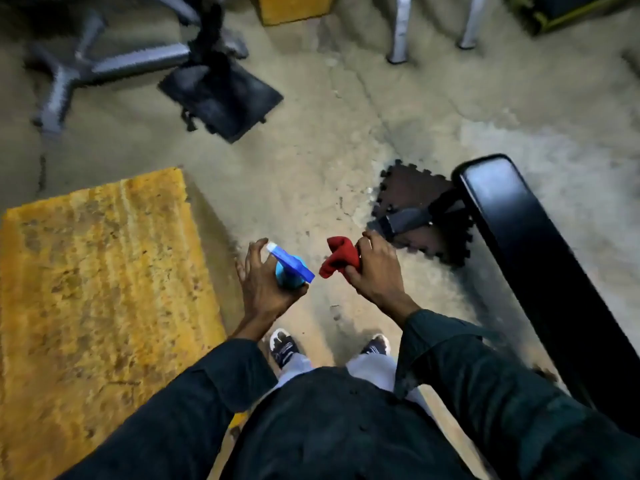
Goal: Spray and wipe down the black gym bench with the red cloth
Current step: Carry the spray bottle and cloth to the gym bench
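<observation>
At lower centre of the frame, above the shoes: left hand wrapped round a blue spray bottle, fingers clamped on its body, nozzle aimed right toward the cloth. Just beside it, right hand bunching the red cloth, fingers closed tight on the fabric. Bottle and cloth near each other, not touching.

At right edge, running from mid-frame down to the lower corner: the black bench, pad glossy, no streaks or wet patches to be made out, though glare and blur leave that unsure. Judged from this: tools in hand, bench not yet sprayed or wiped, so the whole job seemingly left.

Open room: bare concrete floor straight ahead, plenty of clearance. Yellow box close on the left, its near edge by the left forearm. Puzzle-edged mat and bench foot between hands and pad. Turn to the right needed, with the bench's rounded end well clear of both hands.
</observation>
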